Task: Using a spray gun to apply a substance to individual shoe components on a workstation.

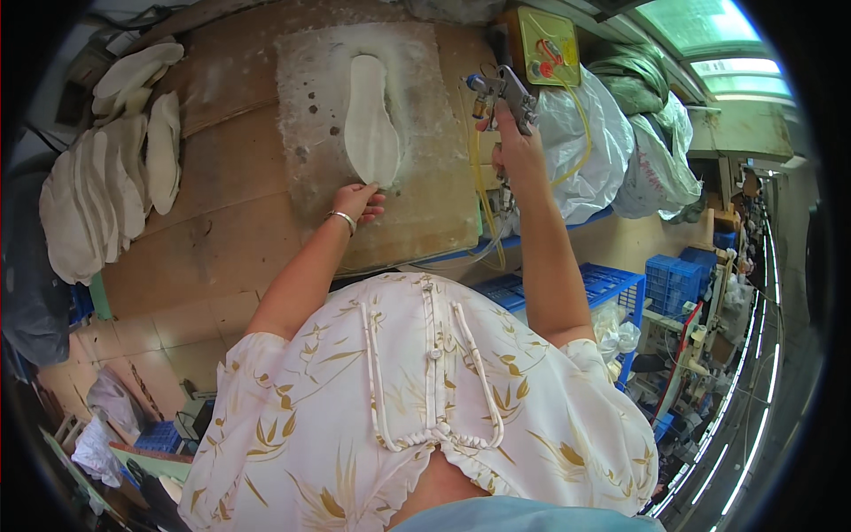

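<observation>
A cream-white shoe insole [369, 120] lies flat on a whitish-stained sheet [310, 168], its narrower end toward me. My left hand [359, 203], a metal bangle at its wrist, pinches that near end between thumb and fingertip while the other fingers curl. To the right of the sheet, my right hand [521, 152] is wrapped round a metal spray gun [516, 96] with a small blue-capped fitting. The gun is held up over the table's right side, apart from the insole. Part of its handle is hidden by my fingers.
Several more insoles [93, 195] lie overlapping at the table's left. A yellowish metal can [542, 40] stands at the back right, with a yellow hose [585, 133] curving from it. White plastic bags [576, 142] sit beside the gun. A blue rack [612, 284] stands below right.
</observation>
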### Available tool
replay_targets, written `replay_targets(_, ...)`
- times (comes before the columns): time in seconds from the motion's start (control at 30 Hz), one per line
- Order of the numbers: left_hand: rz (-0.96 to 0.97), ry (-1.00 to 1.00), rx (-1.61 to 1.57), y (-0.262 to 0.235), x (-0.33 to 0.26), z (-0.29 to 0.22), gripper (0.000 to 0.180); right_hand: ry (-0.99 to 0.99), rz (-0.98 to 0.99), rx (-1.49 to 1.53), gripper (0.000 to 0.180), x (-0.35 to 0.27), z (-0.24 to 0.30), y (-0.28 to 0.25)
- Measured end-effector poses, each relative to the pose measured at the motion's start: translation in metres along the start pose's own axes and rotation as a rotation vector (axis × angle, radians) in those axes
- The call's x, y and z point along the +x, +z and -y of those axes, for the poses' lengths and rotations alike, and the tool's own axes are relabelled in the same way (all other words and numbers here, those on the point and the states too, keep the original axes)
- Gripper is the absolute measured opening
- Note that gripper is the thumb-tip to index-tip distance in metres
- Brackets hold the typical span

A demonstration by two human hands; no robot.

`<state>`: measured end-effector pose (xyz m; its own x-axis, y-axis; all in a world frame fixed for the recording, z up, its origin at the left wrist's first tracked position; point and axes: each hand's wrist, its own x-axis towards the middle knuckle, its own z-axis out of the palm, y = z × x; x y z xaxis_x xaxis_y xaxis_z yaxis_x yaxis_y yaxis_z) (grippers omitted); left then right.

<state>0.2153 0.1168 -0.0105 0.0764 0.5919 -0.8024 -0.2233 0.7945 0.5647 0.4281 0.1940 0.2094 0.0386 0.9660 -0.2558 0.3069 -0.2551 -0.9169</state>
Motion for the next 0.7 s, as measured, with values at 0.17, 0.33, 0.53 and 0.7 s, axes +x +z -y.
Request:
replay_targets(0.17, 0.01, 0.002, -0.008, 0.001, -0.002, 0.001, 0.023, -0.08, -0.074, -0.037, 0.035, 0.028, -0.009, -0.001)
replay_targets(0.33, 0.027, -0.021, -0.008, -0.002, 0.002, 0.0, 0.025, -0.01, -0.074, -0.017, 0.038, 0.046, -0.009, 0.004)
replay_targets(0.53, 0.005, 0.007, 0.003, -0.002, 0.002, -0.001, 0.025, 0.021, -0.052, 0.019, 0.038, 0.058, -0.008, 0.008)
replay_targets(0.7, -0.005, 0.014, -0.01, -0.001, 0.002, 0.0, 0.024, 0.036, -0.059, -0.002, 0.037, 0.072, -0.005, 0.013)
